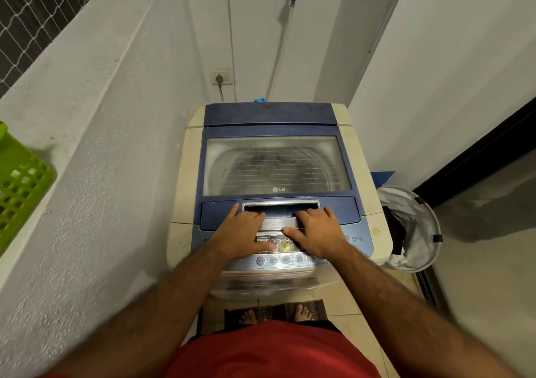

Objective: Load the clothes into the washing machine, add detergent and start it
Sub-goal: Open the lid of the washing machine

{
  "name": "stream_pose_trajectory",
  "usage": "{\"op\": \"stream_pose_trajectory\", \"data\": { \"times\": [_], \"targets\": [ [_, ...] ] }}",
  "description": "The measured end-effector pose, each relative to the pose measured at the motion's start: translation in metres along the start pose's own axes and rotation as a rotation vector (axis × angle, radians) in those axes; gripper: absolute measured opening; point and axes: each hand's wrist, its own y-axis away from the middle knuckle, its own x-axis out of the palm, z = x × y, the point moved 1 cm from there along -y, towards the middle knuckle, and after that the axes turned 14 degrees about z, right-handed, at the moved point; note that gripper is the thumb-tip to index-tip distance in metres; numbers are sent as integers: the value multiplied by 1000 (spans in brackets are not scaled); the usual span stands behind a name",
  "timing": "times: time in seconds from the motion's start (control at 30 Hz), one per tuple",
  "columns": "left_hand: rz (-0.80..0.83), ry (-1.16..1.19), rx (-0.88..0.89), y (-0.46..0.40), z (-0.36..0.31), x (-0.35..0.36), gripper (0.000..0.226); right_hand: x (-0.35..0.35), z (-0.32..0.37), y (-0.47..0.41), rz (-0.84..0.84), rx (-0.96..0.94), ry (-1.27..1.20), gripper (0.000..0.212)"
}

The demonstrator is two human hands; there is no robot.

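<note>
Both the left hand (242, 234) and right hand (320, 232) rest flat-fingered at the recessed handle (280, 206) of the washing machine's rigid blue glass-windowed lid (275, 166); likely light, hinged far.

We stand before the washing machine (275, 180), its lid (277, 164) down. Our left hand (242, 234) and right hand (317, 232) rest side by side on its front edge, above the control panel (285, 251). A laundry hamper (413, 228) sits to its right, a basket (20, 186) far left, a wall socket (222, 78) behind.
</note>
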Motion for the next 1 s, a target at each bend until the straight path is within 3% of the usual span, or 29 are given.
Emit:
{"op": "stream_pose_trajectory", "data": {
  "times": [0.23,0.5,0.73,0.9,1.0],
  "targets": [
    [-17,-9,-94,-1,-14,-4,60,-2,5,0,28,31,-69,63],
    [-109,45,-168,6,-24,-7,64,-9,7,10,-14,35,-120,57],
    [-250,39,-182,15,-27,-34,36,-26,1,24,-149,-22,-139,37],
    [-316,95,-151,20,-26,-60,31,-23,-7,35,-327,-101,-148,52],
    [-360,146,-136,22,-24,-81,30,-16,-13,43,-514,-44,-122,59]
  ]
}}
